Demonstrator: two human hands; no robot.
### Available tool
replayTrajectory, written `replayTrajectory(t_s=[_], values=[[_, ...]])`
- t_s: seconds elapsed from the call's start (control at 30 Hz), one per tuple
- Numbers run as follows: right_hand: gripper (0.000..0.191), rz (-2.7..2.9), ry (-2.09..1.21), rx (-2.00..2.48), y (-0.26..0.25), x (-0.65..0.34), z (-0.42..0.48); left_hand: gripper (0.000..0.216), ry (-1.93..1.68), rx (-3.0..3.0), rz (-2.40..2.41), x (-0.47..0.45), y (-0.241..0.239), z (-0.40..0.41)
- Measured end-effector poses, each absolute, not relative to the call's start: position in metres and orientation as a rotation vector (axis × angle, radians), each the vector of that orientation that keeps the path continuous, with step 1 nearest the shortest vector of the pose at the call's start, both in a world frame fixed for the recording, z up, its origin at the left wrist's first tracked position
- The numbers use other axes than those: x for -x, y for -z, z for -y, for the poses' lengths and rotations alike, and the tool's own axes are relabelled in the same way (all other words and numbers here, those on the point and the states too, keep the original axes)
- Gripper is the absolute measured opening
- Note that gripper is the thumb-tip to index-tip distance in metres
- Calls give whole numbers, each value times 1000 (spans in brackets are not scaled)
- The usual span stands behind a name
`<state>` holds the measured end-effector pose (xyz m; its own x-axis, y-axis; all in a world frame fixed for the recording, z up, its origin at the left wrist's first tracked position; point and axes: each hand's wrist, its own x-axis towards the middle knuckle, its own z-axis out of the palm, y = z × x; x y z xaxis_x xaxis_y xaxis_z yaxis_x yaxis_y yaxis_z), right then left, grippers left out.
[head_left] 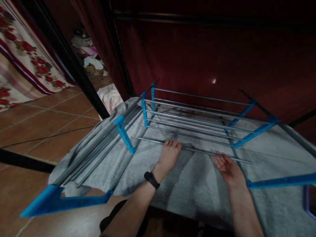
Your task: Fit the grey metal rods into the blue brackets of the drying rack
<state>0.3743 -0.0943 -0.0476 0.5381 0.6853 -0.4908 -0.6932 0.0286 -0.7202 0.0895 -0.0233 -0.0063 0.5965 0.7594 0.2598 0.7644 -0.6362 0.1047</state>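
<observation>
A clothes drying rack (197, 121) with grey metal rods and blue plastic brackets stands in front of me, with a grey towel (197, 191) spread over it. My left hand (169, 156), a black band on its wrist, rests palm down on the towel with its fingertips on a front rod (153, 141). Further right on the same rod, my right hand (228, 168) lies palm up, fingers loosely apart at the rod. Neither hand grips anything.
Dark red curtains (209, 59) hang right behind the rack. Brown floor tiles (37, 125) spread to the left, with a striped cloth (110, 97) and a pile of clothes (90, 59) further back. A flowered fabric (22, 59) hangs at far left.
</observation>
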Motion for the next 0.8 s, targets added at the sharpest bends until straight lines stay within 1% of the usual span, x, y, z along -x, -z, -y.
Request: replayTrajectory(t_s=[0.23, 0.43, 0.57, 0.7, 0.8], values=[[22, -16, -1024, 1163, 47, -386, 97, 29, 447, 2783, 1382, -72, 3, 19], [23, -25, -990, 1151, 46, -386, 102, 32, 570, 2677, 1512, -66, 1, 14], [21, -38, -989, 1116, 47, -379, 100, 35, 766, 2559, 1586, -61, -1, 10], [24, -59, -965, 1086, 49, -376, 98, 43, 1023, 2396, 1584, -62, -3, 13], [27, -84, -948, 1081, 50, -378, 97, 35, 1195, 2445, 1466, -70, -4, 20]])
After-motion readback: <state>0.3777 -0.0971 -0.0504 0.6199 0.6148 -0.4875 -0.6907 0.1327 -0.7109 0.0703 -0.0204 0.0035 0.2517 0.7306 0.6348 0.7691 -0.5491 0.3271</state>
